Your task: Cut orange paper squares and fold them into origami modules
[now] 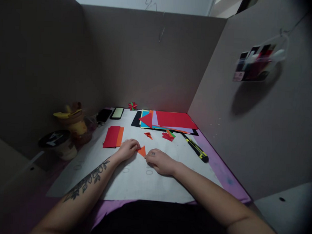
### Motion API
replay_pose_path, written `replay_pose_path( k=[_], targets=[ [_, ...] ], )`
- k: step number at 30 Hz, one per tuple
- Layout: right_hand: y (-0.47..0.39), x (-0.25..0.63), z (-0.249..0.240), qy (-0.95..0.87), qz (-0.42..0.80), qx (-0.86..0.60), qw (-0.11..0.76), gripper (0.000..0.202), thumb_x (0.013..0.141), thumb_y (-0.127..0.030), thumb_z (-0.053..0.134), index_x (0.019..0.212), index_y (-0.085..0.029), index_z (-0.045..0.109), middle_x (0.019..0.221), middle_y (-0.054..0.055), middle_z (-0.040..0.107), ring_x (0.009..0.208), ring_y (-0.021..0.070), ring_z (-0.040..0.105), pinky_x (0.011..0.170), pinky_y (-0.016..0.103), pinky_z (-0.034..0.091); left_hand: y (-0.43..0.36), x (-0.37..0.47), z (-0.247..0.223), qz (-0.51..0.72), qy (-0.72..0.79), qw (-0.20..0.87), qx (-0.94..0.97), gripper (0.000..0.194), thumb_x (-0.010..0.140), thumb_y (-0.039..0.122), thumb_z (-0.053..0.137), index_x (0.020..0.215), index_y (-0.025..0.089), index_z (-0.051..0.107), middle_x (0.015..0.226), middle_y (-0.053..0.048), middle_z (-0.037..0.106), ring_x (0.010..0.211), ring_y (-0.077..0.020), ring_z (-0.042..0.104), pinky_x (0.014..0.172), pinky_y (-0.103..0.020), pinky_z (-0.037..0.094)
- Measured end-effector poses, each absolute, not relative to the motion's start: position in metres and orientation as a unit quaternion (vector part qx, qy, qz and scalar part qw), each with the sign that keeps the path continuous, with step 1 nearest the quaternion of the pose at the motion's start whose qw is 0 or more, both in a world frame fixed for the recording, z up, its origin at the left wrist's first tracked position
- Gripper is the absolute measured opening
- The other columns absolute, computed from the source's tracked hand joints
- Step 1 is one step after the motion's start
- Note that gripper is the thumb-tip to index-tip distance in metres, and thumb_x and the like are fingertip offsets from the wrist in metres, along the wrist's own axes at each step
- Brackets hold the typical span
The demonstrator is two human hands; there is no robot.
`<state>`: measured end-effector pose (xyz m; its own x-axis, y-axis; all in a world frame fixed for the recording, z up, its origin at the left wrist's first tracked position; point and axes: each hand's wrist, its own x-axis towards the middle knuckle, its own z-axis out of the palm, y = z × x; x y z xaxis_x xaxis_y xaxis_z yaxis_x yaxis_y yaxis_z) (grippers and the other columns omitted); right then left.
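Observation:
Between my hands a small folded piece of orange paper (142, 151) lies on the white sheet (165, 186), shaped roughly like a triangle. My left hand (128, 149) pinches its left corner with closed fingers. On its lower right corner, the closed fingertips of my right hand (160, 161) press down. Just beyond sit small folded orange pieces (148, 135) and a little pile of red and green paper strips (168, 135). To the left of my left hand rests a stack of red and orange paper rectangles (113, 137).
Coloured paper sheets (176, 120) lie stacked at the back. A yellow and black utility knife (197, 150) is at the right. Along the left stand a lidded cup (60, 145) and a yellow container (76, 124). Behind are a phone (117, 113) and a paper star (132, 106). Grey panels surround the table.

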<state>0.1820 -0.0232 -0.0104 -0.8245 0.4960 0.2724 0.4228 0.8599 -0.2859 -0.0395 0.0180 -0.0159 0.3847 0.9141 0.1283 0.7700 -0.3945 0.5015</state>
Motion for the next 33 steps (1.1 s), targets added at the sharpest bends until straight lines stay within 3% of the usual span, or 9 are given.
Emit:
replay_pose_path(
  k=[5,9,12,16,23,26,29,33],
  targets=[
    [-0.024,0.184,-0.015,-0.938,0.135,-0.235,0.216,0.024,0.073,-0.004,0.049,0.09,-0.019,0.057,0.092,0.006,0.063,0.092,0.0198,0.055,0.086,0.036,0.042,0.012,-0.038,-0.012,0.182,0.501,0.163,0.831,0.015,0.075,0.036,0.057,0.078,0.023,0.065,0.115,-0.004,0.058,0.105,-0.0252,0.051,0.09,-0.038,0.038],
    [-0.021,0.186,-0.02,-0.874,0.146,-0.299,0.355,0.03,0.079,-0.008,0.048,0.106,-0.019,0.053,0.103,0.009,0.061,0.099,0.0209,0.053,0.089,0.038,0.043,0.012,-0.035,-0.013,0.228,0.495,0.181,0.819,0.016,0.079,0.032,0.051,0.075,0.019,0.06,0.091,-0.004,0.063,0.089,-0.0201,0.054,0.082,-0.032,0.041],
    [-0.015,0.185,-0.024,-0.806,0.158,-0.385,0.421,0.026,0.08,-0.018,0.054,0.107,-0.019,0.053,0.101,0.009,0.059,0.095,0.0209,0.054,0.084,0.037,0.046,0.009,-0.031,-0.011,0.294,0.489,0.216,0.793,0.017,0.083,0.032,0.046,0.076,0.018,0.054,0.075,-0.001,0.058,0.074,-0.0155,0.053,0.07,-0.027,0.042],
    [-0.011,0.182,-0.027,-0.769,0.199,-0.438,0.421,0.023,0.081,-0.026,0.057,0.102,-0.019,0.056,0.09,0.006,0.058,0.082,0.0173,0.056,0.069,0.028,0.047,-0.001,-0.023,-0.006,0.355,0.461,0.265,0.769,0.017,0.083,0.033,0.048,0.076,0.018,0.052,0.075,0.001,0.058,0.071,-0.0128,0.052,0.066,-0.024,0.042],
    [-0.013,0.178,-0.023,-0.774,0.209,-0.45,0.394,0.008,0.081,-0.023,0.055,0.077,-0.017,0.06,0.073,0.001,0.06,0.068,0.0132,0.053,0.062,0.024,0.041,-0.009,-0.013,-0.005,0.39,0.46,0.273,0.749,0.018,0.079,0.032,0.055,0.07,0.018,0.049,0.068,0.003,0.055,0.065,-0.0107,0.05,0.064,-0.023,0.04],
    [-0.013,0.177,-0.023,-0.776,0.204,-0.447,0.396,0.014,0.082,-0.021,0.054,0.07,-0.017,0.058,0.067,0.0,0.057,0.065,0.0126,0.052,0.06,0.024,0.038,-0.01,-0.01,-0.007,0.419,0.453,0.3,0.728,0.019,0.075,0.032,0.06,0.081,0.019,0.048,0.076,0.002,0.056,0.068,-0.0108,0.052,0.06,-0.022,0.041],
    [-0.014,0.176,-0.023,-0.788,0.204,-0.424,0.398,0.014,0.082,-0.018,0.053,0.069,-0.017,0.058,0.067,0.0,0.057,0.066,0.0128,0.052,0.063,0.024,0.038,-0.012,-0.007,-0.008,0.439,0.427,0.349,0.71,0.038,0.07,0.028,0.065,0.1,0.02,0.045,0.093,-0.002,0.06,0.081,-0.0134,0.057,0.065,-0.022,0.045],
    [-0.017,0.175,-0.022,-0.804,0.209,-0.393,0.395,0.012,0.081,-0.017,0.054,0.069,-0.018,0.058,0.069,0.001,0.058,0.068,0.0137,0.053,0.065,0.025,0.039,-0.015,-0.005,-0.008,0.419,0.411,0.393,0.708,0.036,0.075,0.026,0.059,0.108,0.02,0.044,0.078,0.001,0.062,0.073,-0.0128,0.059,0.063,-0.023,0.044]
  ],
)
